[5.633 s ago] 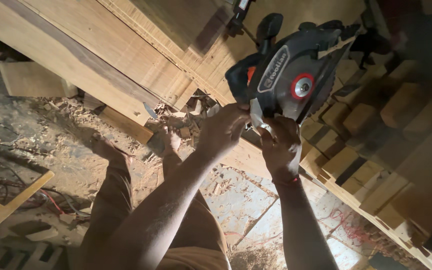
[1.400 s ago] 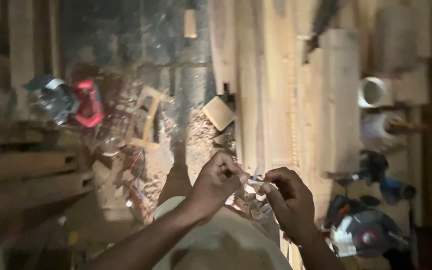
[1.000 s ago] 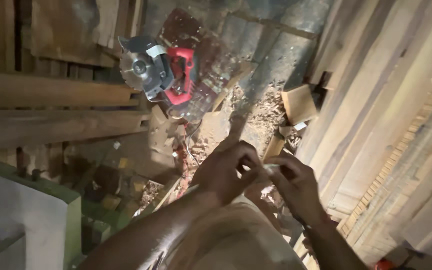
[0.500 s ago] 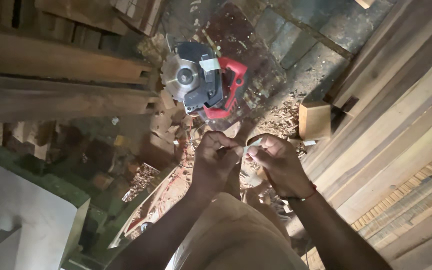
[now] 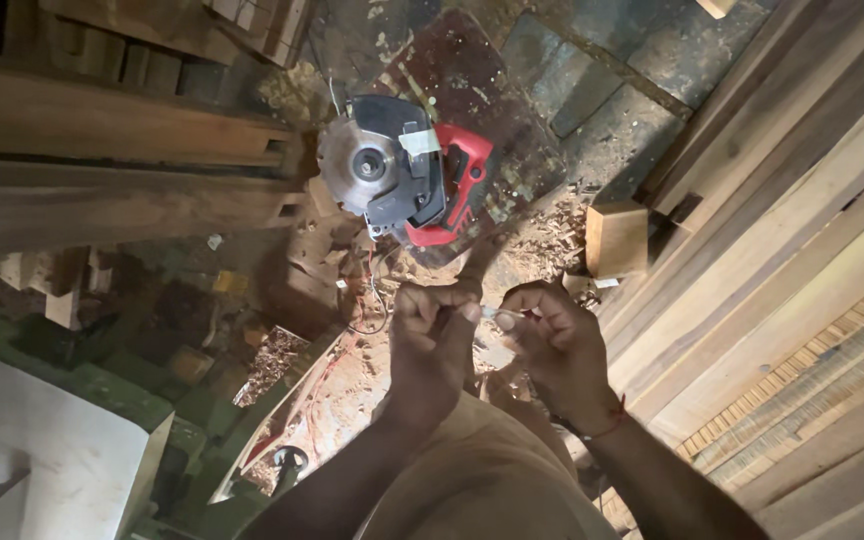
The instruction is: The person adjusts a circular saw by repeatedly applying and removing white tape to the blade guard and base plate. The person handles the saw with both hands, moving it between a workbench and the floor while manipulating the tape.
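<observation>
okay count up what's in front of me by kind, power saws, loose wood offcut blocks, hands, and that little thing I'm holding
Power saws: 1, the red and black circular saw on the floor.
Loose offcut blocks: 1, the wooden block beside the stacked planks.
Hands: 2, left hand and right hand.
Small pale object pinched between them: 1.
Total: 5.

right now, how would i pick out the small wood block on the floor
Find the stacked planks running diagonally on the right. At their foot, right of the red and black circular saw, sits the wood block. It is the only clean-cut pale cube among loose shavings.
</observation>
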